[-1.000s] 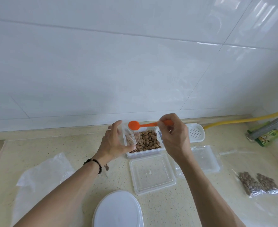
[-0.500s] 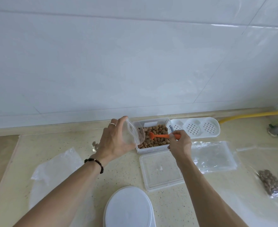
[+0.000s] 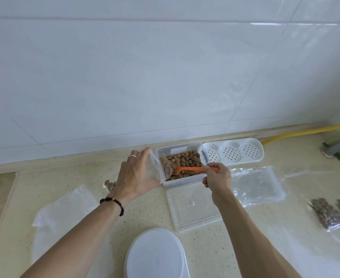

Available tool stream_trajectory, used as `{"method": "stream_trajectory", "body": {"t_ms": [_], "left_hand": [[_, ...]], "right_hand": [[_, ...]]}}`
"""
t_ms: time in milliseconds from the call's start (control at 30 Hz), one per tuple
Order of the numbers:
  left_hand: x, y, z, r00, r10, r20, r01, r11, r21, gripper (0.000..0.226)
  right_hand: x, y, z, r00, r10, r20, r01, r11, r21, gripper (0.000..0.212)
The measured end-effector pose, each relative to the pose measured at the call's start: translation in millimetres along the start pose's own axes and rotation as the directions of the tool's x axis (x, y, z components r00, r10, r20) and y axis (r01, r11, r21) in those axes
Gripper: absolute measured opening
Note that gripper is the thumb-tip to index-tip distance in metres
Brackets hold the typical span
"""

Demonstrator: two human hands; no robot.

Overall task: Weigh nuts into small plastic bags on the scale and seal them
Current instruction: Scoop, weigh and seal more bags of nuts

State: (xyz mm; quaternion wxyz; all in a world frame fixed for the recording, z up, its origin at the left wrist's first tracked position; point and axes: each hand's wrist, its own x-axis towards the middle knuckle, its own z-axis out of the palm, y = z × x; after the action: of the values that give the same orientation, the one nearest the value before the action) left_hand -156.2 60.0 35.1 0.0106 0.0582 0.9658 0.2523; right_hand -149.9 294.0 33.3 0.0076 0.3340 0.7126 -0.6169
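Over the nut container (image 3: 182, 164), the left hand (image 3: 137, 175) grips a small plastic bag (image 3: 161, 167); the right hand (image 3: 218, 178) pinches an orange scoop (image 3: 187, 169).

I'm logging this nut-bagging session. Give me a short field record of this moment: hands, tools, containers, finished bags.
left hand: holds small plastic bag open beside the tub
right hand: grips orange scoop by its handle
scoop position: bowl down among the nuts
nut tub: open, partly full
tub lid: lying in front of tub
filled bags: two, far right
scale: nothing on it
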Motion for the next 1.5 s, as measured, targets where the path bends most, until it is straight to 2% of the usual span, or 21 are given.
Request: {"method": "stream_trajectory", "body": {"t_ms": [233,333,400,500,600,700,833,900,1000,1067,1167,1267,1367,1433,1500], "left_hand": [[10,10,0,1.000,-0.015,0.023,0.015,1.000,0.001,0.095],[17,15,3,0.996,-0.057,0.071,0.059,0.998,-0.034,0.097],[21,18,5,0.992,-0.075,0.099,0.085,0.991,-0.103,0.099],[24,23,6,0.992,-0.063,0.108,0.085,0.973,-0.214,0.098],[22,26,5,0.995,-0.040,0.089,0.062,0.962,-0.265,0.098],[21,26,4,0.995,-0.046,0.088,0.070,0.954,-0.291,0.097],[22,25,5,0.995,-0.057,0.081,0.078,0.955,-0.287,0.097],[23,24,6,0.995,-0.074,0.069,0.090,0.959,-0.268,0.096],[22,19,7,0.996,-0.088,0.033,0.094,0.972,-0.214,0.093],[20,15,7,0.996,-0.084,0.030,0.088,0.975,-0.205,0.092],[16,9,5,0.998,-0.060,0.015,0.062,0.977,-0.206,0.090],[13,3,2,0.999,-0.038,-0.001,0.037,0.979,-0.200,0.090],[11,-1,1,1.000,0.000,-0.011,-0.002,0.986,-0.167,0.090],[10,-3,2,1.000,0.014,-0.004,-0.014,0.989,-0.146,0.090],[9,-4,3,1.000,0.020,0.004,-0.019,0.991,-0.131,0.091]], "right_hand": [[0,-19,-21,1.000,-0.001,-0.023,0.005,0.985,0.174,0.007],[-7,-38,-30,0.995,-0.096,-0.002,0.095,0.980,0.172,0.005],[-14,-52,-31,0.976,-0.215,0.020,0.212,0.973,0.095,0.003],[-26,-69,-25,0.892,-0.442,0.089,0.450,0.888,-0.094,0.007],[-40,-75,-14,0.755,-0.587,0.292,0.653,0.711,-0.259,0.011],[-47,-75,-10,0.647,-0.666,0.372,0.762,0.569,-0.308,0.010],[-49,-76,-12,0.562,-0.705,0.432,0.827,0.466,-0.315,0.007],[-48,-76,-14,0.583,-0.736,0.345,0.812,0.510,-0.285,0.008],[-35,-74,-18,0.715,-0.695,0.074,0.696,0.697,-0.173,0.013],[-20,-65,-22,0.777,-0.630,-0.022,0.611,0.761,-0.218,0.011],[-4,-42,-23,0.832,-0.554,-0.023,0.504,0.773,-0.385,0.006],[1,-21,-16,0.843,-0.538,-0.008,0.468,0.739,-0.486,0.007],[2,-9,-3,0.856,-0.515,0.056,0.474,0.735,-0.485,0.008],[2,-6,6,0.883,-0.457,0.111,0.456,0.775,-0.437,0.010],[3,-5,11,0.918,-0.383,0.101,0.393,0.846,-0.362,0.012]]}}
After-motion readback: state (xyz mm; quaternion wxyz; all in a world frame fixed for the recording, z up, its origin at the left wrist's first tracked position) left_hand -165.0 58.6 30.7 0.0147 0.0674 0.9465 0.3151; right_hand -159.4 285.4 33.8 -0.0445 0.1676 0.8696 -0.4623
